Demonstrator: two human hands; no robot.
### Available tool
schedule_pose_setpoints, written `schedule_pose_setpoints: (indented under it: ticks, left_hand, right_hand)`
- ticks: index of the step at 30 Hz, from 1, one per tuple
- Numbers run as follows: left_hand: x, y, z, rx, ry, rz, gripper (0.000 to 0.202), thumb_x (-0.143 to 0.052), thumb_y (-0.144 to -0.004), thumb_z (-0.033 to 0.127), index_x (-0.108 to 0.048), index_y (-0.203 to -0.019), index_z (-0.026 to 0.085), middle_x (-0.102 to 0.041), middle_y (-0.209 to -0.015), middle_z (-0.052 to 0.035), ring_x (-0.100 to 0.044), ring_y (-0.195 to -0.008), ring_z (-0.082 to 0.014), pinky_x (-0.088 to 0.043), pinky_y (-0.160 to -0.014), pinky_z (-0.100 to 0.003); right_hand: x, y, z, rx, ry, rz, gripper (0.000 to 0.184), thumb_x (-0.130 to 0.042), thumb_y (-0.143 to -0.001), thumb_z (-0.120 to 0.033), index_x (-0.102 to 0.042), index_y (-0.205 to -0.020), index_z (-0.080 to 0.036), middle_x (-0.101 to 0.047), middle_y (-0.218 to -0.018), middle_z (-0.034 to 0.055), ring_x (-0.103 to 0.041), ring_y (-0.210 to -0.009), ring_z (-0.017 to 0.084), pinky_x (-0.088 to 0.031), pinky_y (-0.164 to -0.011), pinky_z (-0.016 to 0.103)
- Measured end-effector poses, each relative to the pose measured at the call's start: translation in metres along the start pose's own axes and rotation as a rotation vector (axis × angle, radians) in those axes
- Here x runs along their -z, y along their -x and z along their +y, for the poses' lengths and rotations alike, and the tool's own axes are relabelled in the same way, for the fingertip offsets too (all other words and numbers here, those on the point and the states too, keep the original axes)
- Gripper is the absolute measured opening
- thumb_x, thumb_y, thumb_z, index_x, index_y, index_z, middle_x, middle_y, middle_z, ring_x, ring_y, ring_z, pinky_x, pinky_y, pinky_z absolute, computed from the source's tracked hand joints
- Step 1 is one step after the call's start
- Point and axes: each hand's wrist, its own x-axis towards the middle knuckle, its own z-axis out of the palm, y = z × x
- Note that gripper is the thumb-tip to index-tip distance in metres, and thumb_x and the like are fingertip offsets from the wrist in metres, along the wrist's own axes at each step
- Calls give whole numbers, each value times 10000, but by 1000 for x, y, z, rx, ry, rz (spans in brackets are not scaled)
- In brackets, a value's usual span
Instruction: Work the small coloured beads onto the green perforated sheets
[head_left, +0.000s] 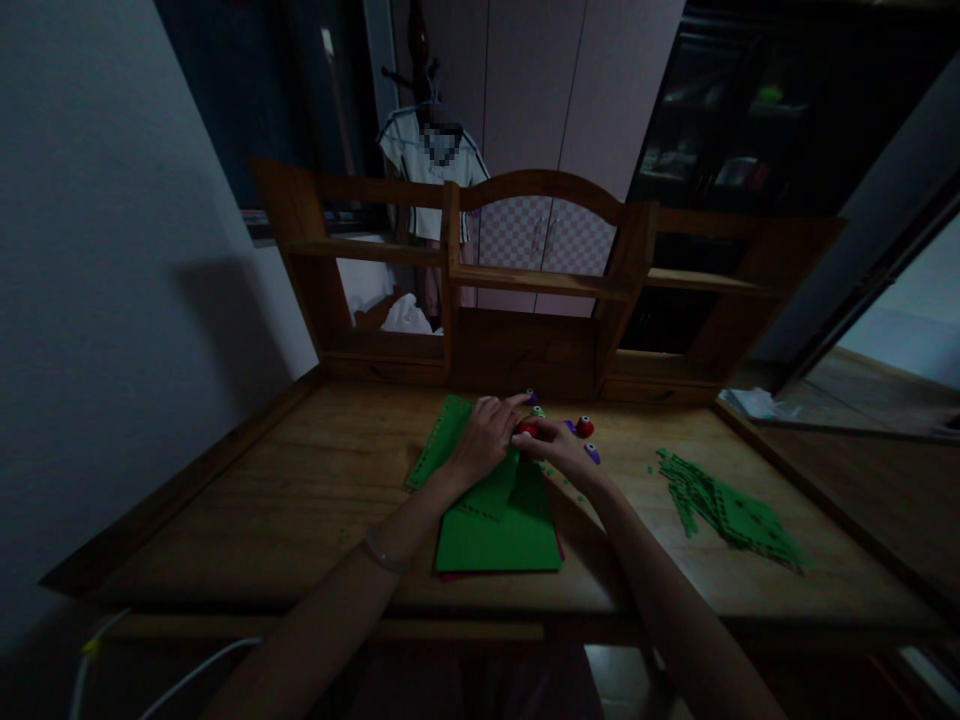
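Observation:
My left hand lies over a green paper sheet with its fingers stretched out. A row of small punched holes runs along that sheet's left edge. My right hand is closed around a small red craft punch, which sits at the sheet's right edge beside my left fingers. Under both hands is a stack of green paper, with a little red showing below it. Close behind my right hand stand other small punches: a red one, a green one and a purple one.
Cut green paper strips and punched sheets lie in a pile on the right of the wooden desk. Tiny green scraps are scattered near my right hand. A wooden shelf unit rises along the back. A wall borders the left.

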Motion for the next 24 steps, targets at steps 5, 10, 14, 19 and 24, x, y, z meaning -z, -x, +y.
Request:
schedule_pose_setpoints:
  ticks: [5, 10, 14, 19, 24]
  left_hand:
    - [-1, 0, -1, 8, -1, 5, 354, -312, -949, 219, -419, -1285, 208, -572, -1112, -65, -487, -984, -190, -358, -920, -369]
    - [-1, 0, 0, 6, -2, -5, 353, -313, -946, 219, -418, -1284, 210, -566, -1133, -66, -488, -986, -190, -354, -930, -373]
    - [0, 0, 0, 5, 0, -14, 349, -314, -947, 224, -425, -1277, 211, -562, -1137, -67, -486, -992, -189, -348, -945, -374]
    - [-1, 0, -1, 8, -9, -9, 354, -314, -947, 232, -422, -1284, 212, -571, -1107, -72, -487, -985, -193, -359, -929, -376]
    - [-1, 0, 0, 0, -15, -9, 354, -317, -944, 218, -425, -1281, 208, -569, -1113, -72, -491, -982, -191, -359, -927, -374]
  right_hand:
    - [0, -1, 2, 10, 41, 18, 382, -677, -674, -487, -621, -887, -175, -540, -748, -6, -514, -670, 130, -420, -623, 254]
    - [0, -1, 3, 16, 48, 11, 386, -679, -674, -491, -620, -892, -178, -531, -737, -11, -504, -658, 124, -415, -618, 251]
    - [1, -2, 4, 10, 42, 6, 379, -679, -673, -492, -612, -863, -171, -517, -714, -17, -491, -646, 118, -402, -606, 244]
    - [1, -2, 7, -5, 41, 4, 385, -670, -670, -506, -601, -828, -162, -511, -702, -18, -486, -642, 118, -398, -607, 247]
    - [0, -2, 5, -26, 82, 43, 439, -667, -640, -555, -609, -833, -165, -524, -698, -10, -496, -652, 132, -401, -605, 253]
